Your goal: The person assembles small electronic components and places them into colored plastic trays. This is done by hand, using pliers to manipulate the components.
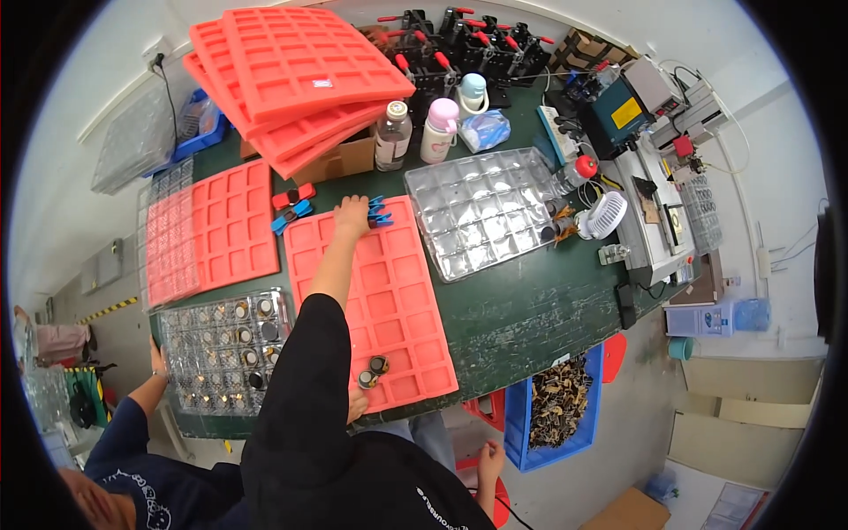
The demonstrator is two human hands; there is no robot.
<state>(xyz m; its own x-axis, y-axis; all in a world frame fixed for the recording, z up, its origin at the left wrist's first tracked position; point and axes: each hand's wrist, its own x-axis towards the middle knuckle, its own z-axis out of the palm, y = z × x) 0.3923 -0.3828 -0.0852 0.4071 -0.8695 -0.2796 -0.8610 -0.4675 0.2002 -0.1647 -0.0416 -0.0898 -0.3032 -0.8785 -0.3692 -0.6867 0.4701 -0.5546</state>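
My left arm in a black sleeve reaches across a red compartment tray. At the tray's far edge my left hand is closed, its fingers against blue spring clips. Low on the right, beside the table, my right hand hangs with its fingers curled and nothing visible in them. Two small round parts, one dark and one silvery, sit near the tray's near end. Beside them a hand, seemingly the co-worker's, touches the near left edge; its arm is hidden behind my sleeve.
At left, a co-worker's hand touches a clear tray of round parts. Red trays are stacked at the back, near bottles. A clear tray lies right; a blue bin of small parts stands below the table.
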